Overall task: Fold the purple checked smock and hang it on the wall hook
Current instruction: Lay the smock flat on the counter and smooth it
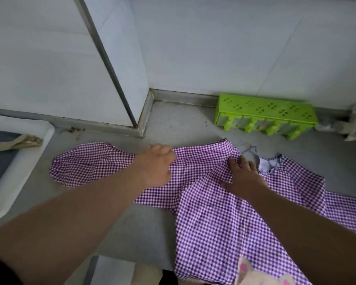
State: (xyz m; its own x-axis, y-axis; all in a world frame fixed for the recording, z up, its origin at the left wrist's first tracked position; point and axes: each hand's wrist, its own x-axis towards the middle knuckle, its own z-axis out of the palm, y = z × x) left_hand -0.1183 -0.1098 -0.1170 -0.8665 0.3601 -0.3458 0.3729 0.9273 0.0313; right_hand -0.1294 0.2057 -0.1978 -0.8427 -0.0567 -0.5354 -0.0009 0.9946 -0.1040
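Smock (214, 212) lies spread on the grey floor (148, 229), one sleeve stretched left. Left hand (155, 165) grips that sleeve's cloth with curled fingers; right hand (244, 175) presses flat, fingers straight, beside the collar. Green rack (265, 116) stands against the wall.

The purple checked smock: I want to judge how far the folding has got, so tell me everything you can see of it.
The purple checked smock is thin purple-and-white gingham cloth, spread flat on the grey floor. One sleeve reaches left. The neckline has striped trim, with pale ties beside it. A beige patch with pink marks shows at its lower edge. The left hand grips the sleeve; the right hand presses flat near the collar.
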